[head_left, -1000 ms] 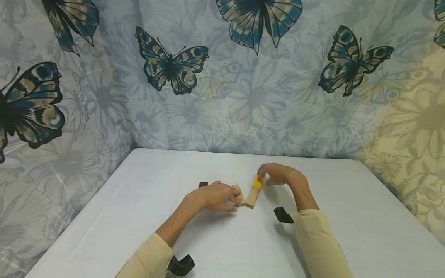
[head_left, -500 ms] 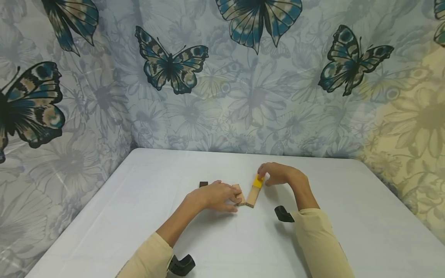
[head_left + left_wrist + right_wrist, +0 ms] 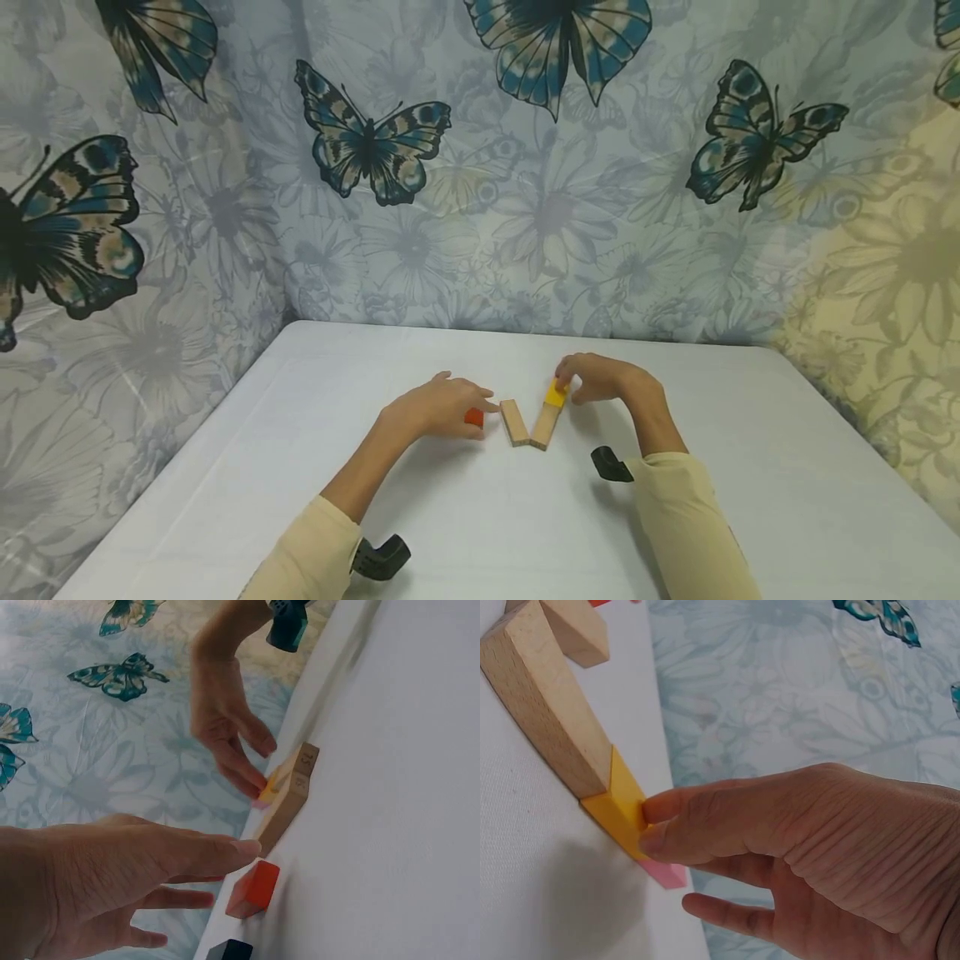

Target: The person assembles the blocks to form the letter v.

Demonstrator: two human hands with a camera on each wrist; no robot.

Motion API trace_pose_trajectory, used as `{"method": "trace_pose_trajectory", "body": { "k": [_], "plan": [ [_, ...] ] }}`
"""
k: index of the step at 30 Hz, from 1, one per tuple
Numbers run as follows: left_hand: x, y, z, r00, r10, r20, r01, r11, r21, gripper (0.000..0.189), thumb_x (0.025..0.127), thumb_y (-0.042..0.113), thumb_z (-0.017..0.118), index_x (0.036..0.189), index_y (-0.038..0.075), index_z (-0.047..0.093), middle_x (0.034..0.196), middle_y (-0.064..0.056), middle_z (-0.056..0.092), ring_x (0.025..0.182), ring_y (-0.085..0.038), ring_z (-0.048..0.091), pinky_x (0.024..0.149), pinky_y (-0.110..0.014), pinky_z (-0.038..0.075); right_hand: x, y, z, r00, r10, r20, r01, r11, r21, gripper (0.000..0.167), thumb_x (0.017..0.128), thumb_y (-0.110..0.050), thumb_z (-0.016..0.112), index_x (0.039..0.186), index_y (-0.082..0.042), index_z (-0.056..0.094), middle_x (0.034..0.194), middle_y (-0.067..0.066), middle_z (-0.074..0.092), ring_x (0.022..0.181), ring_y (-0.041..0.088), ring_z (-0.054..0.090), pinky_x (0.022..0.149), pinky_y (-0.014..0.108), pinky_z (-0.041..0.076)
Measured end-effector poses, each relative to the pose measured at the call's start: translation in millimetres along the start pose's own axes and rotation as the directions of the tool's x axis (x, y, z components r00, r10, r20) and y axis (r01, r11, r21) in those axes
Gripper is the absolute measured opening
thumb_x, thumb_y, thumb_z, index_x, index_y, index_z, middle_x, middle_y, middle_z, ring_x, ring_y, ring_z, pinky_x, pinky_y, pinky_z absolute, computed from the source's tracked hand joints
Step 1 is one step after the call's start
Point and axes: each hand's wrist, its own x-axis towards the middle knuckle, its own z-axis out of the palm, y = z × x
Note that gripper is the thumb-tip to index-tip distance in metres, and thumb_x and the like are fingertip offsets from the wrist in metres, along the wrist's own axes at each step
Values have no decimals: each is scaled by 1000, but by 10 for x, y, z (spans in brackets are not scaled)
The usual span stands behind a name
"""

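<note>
In the head view, my left hand (image 3: pixel 435 408) is over the table with its fingers extended around a red block (image 3: pixel 474 417). The left wrist view shows the index fingertip close to the end of a plain wooden block (image 3: pixel 283 814), with the red block just below it. This block and a second wooden block (image 3: pixel 545 426) form a V with their near ends together. My right hand (image 3: pixel 810 847) pinches a yellow block (image 3: pixel 619 806) between thumb and index finger, its other fingers loose. The yellow block sits end to end with the second wooden block.
A pink block (image 3: pixel 664 872) adjoins the yellow block's far end. A dark block (image 3: pixel 231 949) lies beyond the red one, hidden by the left hand in the head view. White cloth (image 3: pixel 525 533) covers the table. A butterfly-patterned backdrop (image 3: pixel 555 208) rises behind its far edge.
My left hand has come off the left wooden block and moved left to the red block, which now shows. The dark block is now covered in the head view. My right hand stays put.
</note>
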Motion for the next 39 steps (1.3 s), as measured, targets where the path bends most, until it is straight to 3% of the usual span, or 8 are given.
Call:
{"method": "trace_pose_trajectory", "body": {
  "k": [8, 18, 28, 34, 39],
  "plan": [
    [21, -130, 94, 999, 27, -29, -29, 997, -71, 41, 95, 25, 78, 135, 16, 72, 153, -7, 61, 143, -28, 57, 122, -49, 43, -24, 29, 4, 1000, -5, 2, 5, 1000, 2, 35, 89, -1, 72, 123, -6, 76, 145, 15, 62, 141, 41, 52, 117, 57, 46],
    [33, -155, 71, 998, -54, -24, 52, 996, -75, 39, 92, 20, 81, 130, 18, 75, 146, -3, 66, 137, -26, 60, 118, -46, 48, -12, -2, -3, 1000, -5, 7, 5, 1000, 0, 34, 90, -2, 72, 123, -6, 76, 145, 14, 62, 139, 40, 53, 116, 55, 47],
    [-17, -163, 47, 997, -61, -55, 54, 992, -114, 40, 91, 20, 83, 129, 14, 75, 133, -2, 73, 125, -23, 66, 111, -42, 53, -33, 13, -39, 1000, -1, 4, 1, 1000, -4, 34, 89, -2, 72, 122, -5, 77, 144, 16, 63, 137, 41, 54, 116, 56, 47],
    [-18, -220, -40, 992, -64, -108, 53, 994, -95, 39, 92, 23, 81, 129, 11, 75, 130, -4, 75, 119, -23, 68, 104, -41, 57, -34, 26, -31, 1000, -15, 3, 15, 1000, -8, 33, 89, -3, 72, 121, -4, 77, 142, 16, 64, 136, 41, 55, 115, 55, 48],
    [41, -279, -124, 984, -60, -167, 46, 995, -83, 38, 95, 23, 77, 131, 10, 74, 128, -5, 75, 121, -24, 67, 107, -43, 56, -7, 25, -27, 999, -42, -1, 42, 999, -3, 34, 88, -2, 72, 121, -4, 77, 142, 16, 64, 136, 41, 55, 114, 55, 48]
  ]
}}
